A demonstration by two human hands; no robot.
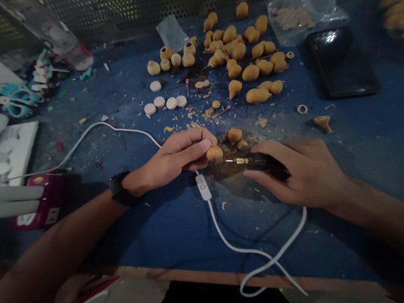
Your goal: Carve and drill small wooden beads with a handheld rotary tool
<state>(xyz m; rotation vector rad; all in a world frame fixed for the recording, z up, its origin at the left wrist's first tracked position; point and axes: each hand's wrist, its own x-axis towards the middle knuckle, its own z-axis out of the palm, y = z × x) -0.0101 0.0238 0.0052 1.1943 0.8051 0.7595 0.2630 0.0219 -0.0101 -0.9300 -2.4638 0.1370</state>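
Note:
My left hand (179, 156) is closed in a pinch on a small tan gourd-shaped piece (215, 152), held just above the blue work mat (177, 223). My right hand (302, 169) is wrapped round a black rotary tool (265, 163) whose brass collet and bit (236, 160) point left and touch the piece. A white cord (248, 249) with an inline switch (202, 187) runs under both hands and loops off the table's front edge. A black watch sits on my left wrist. Two more tan pieces (234, 136) lie just behind the tool tip.
A heap of tan gourd pieces (244, 57) and several white discs (166, 102) lie at the back. A black case (342, 63) and a plastic bag (301, 15) sit far right. Scissors (17, 100), boxes and a magenta power strip (49, 198) crowd the left. Shavings litter the mat.

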